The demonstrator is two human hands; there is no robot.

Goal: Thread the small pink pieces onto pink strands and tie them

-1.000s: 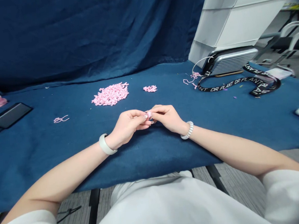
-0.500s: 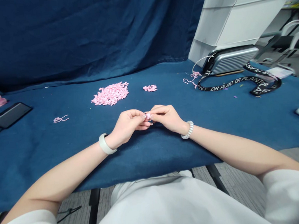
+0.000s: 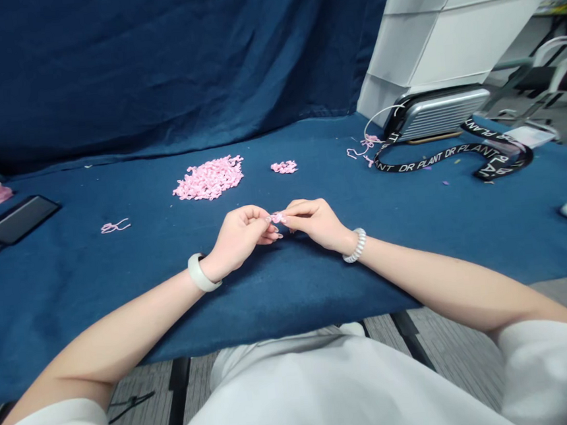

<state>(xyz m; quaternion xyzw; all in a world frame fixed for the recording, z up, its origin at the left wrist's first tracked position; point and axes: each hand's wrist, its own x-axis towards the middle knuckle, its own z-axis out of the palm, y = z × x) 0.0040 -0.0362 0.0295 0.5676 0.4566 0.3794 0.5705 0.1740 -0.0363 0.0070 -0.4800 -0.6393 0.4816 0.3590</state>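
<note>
L hand (image 3: 240,237) & R hand (image 3: 322,225) angled inward, both pinching sm. pink pc (image 3: 277,218).

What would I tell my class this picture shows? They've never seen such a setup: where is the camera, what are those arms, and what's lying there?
There is no machine: these are a person's own bare hands. The camera is worn on that person's head, looking forward and down, so forearms reach in from below.

The left hand and right hand meet at their fingertips, pinching a small pink piece between them.

On the blue cloth beyond lie a large pink pile and a smaller pink cluster. To the left are loose pink strands and a flat dark device; to the right, a lettered black strap.
</note>
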